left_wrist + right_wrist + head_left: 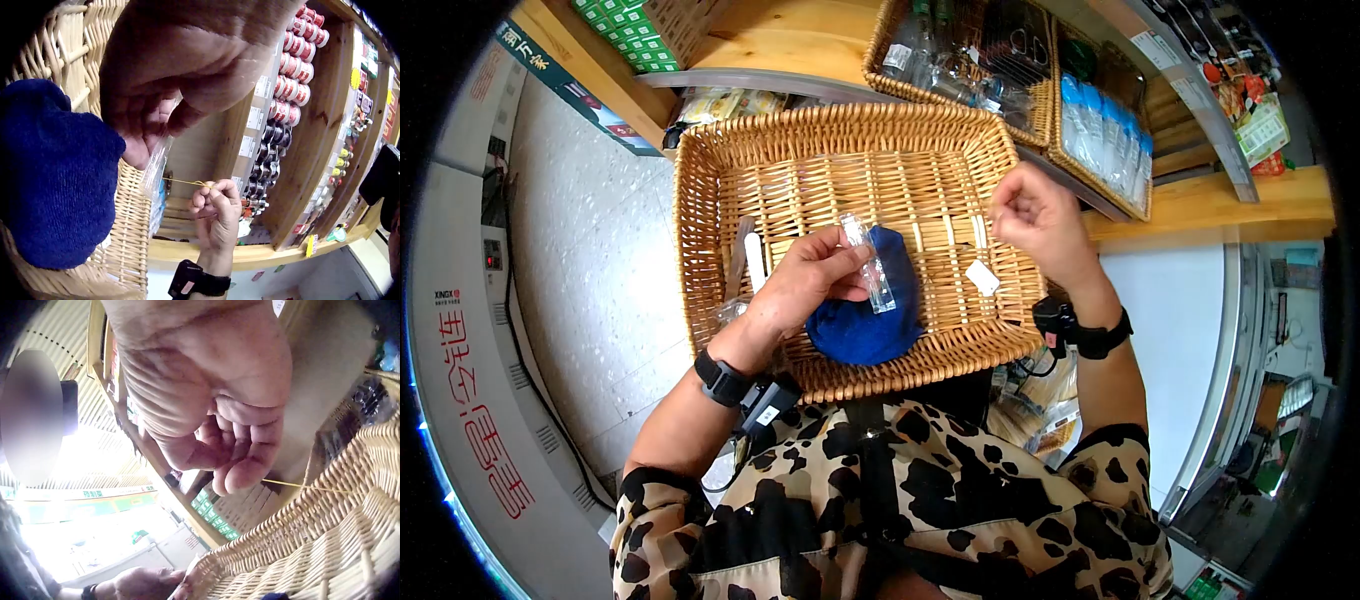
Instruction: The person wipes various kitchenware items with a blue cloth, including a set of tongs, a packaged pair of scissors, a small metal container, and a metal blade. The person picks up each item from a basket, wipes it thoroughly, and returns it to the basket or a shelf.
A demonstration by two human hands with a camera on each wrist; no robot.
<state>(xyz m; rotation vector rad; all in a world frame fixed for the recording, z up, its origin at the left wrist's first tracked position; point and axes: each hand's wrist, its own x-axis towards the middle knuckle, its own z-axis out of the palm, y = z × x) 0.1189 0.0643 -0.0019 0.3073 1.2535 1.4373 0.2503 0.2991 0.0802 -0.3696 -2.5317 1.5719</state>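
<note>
In the head view my left hand (800, 285) pinches a slim clear plastic packet (880, 285) between thumb and fingers, above a bundled dark blue cloth (865, 335). The cloth lies in a wicker basket (840, 120); close up, the left wrist view gives it a fuzzy, towel-like surface. Over the basket's right rim, my right hand (1040, 220) is raised with fingers curled in. A thin yellow string (182, 181) runs taut from the packet to the right hand (219, 212), whose thumb and fingertips pinch its looped end. The right wrist view also catches this string (290, 484).
A white card (982, 278) and a white strip (755, 262) lie in the basket. Beyond its far edge stand shelf baskets with bottles (940, 75) and blue-capped packs (1100, 125). A wooden shelf post (590, 60) is at left, a white freezer-like case (490, 400) farther left.
</note>
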